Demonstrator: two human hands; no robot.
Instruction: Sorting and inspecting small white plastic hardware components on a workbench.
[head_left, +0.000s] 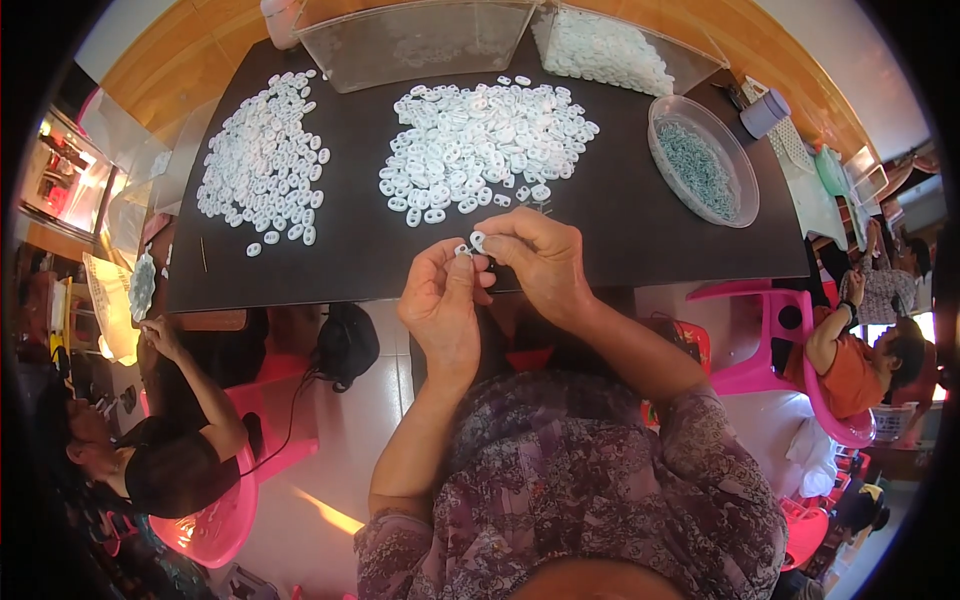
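My left hand (440, 305) pinches a small white oval plastic piece with two holes (462, 251) between thumb and fingers. In my right hand (550, 262), thumb and forefinger close on a second white piece (478, 241) of the same sort. Both pieces meet or nearly meet just above the table's near edge; whether they are joined I cannot tell. Beyond my hands spreads a large pile of such white pieces (490, 140). A few thin metal bits (538, 207) lie between that pile and my right hand.
Another pile of white pieces (262, 165) covers the left of the dark table (340, 270). A round clear tub (745, 190) of thin bluish-grey metal bits stands right. Two clear bins (410, 50) line the back. People sit on pink chairs (755, 340) at both sides.
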